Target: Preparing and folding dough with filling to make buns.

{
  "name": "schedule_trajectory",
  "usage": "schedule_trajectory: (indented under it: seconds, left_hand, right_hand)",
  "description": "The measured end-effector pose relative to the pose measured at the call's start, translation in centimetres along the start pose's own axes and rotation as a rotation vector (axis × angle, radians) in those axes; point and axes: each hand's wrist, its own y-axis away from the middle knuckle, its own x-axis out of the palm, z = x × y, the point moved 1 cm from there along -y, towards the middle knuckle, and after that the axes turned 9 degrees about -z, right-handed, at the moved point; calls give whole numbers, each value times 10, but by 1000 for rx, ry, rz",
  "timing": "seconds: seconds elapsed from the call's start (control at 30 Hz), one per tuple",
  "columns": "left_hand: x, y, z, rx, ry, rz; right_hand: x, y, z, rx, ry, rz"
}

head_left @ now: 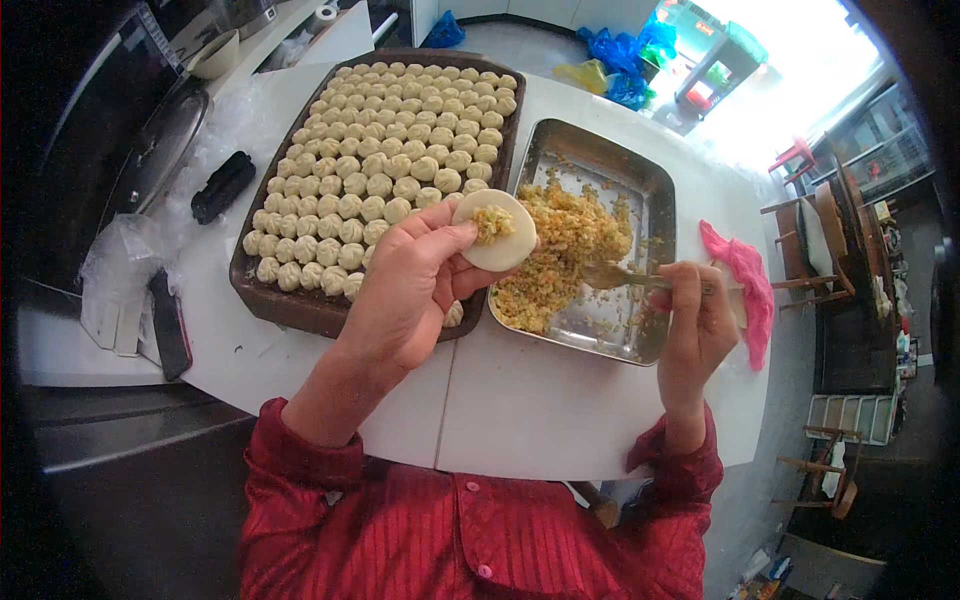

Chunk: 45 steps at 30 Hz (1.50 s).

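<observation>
A white table (560, 420) is under it all, below the pan too; a dark tray (300, 313) sits just left of the pan, rows of small folded buns (375, 186) on it, prob. close so it's easy to reach; the metal pan (622, 328) has tall sides, which prob. stop loose bits falling out; a heap of filling (556, 245) lies mostly in the pan's left half; a pink cloth (744, 275) lies just right of the pan, prob. out of the way; L hand (415, 265) is up over the pan's left edge; R hand (694, 320) is over the pan's right side; R thumb & fingers wrap the handle of a fork (605, 275), its head in the heap near the pan's middle; a dough round (513, 247) is above the pan's left edge, L hand pinching it, thumb on top & fingers under, prob. so it stays flat; a dab of filling (492, 224) sits on it, by the thumb.
</observation>
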Motion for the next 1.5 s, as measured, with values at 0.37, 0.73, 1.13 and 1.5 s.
schedule_trajectory:
  seconds: [0.37, 0.73, 1.13, 1.5]
  left_hand:
    - [5, 5, 3, -25, -6, 5]
    - [2, 1, 6, -45, -16, 16]
    - [8, 7, 10, -157, -38, 108]
    - [5, 6, 10, -176, 10, 137]
  right_hand:
    - [2, -1, -15, 223, -94, -27]
    - [-3, -10, -9, 450, -447, -128]
    - [4, 23, 30, -797, 39, 326]
    - [-1, 19, 22, -682, -20, 277]
